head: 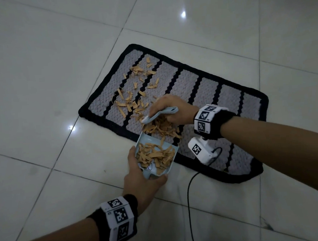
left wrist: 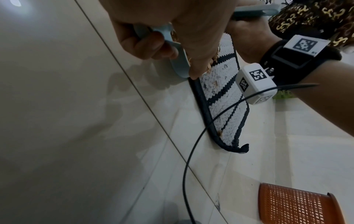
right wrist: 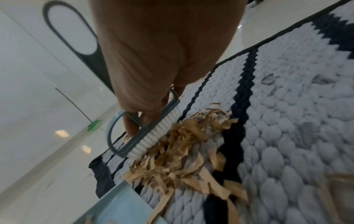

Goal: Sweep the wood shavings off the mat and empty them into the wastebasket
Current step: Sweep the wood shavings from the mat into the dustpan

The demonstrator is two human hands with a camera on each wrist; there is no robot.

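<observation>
Tan shavings [head: 134,101] lie on the grey, black-striped mat [head: 193,84], which rests on the tiled floor [head: 39,71]. One loose scatter covers the far-left part of the mat; a denser heap sits at the near-left edge, just in front of the dustpan [head: 156,157].

Left hand [head: 143,177]: fingers curled round the dustpan's rear, with its open lip against the mat's near edge. The dustpan already holds a layer of shavings.

Right hand [head: 170,110]: fingers wrapped through the handle of the brush [head: 159,113], bristles down on the mat, directly behind the heap.

Step in hand, by judgement: sweeping; roughly half the shavings remain on the mat.

Next move calls for:
1. Draw the brush toward the dustpan lip in a short stroke.
2. Keep the lip pressed flat so strips do not slide beneath.
3. Reach back for the far scatter.

Wastebasket [left wrist: 298,204]: orange mesh, on the floor well apart from the mat's near-right corner; emptying is not yet begun.
</observation>
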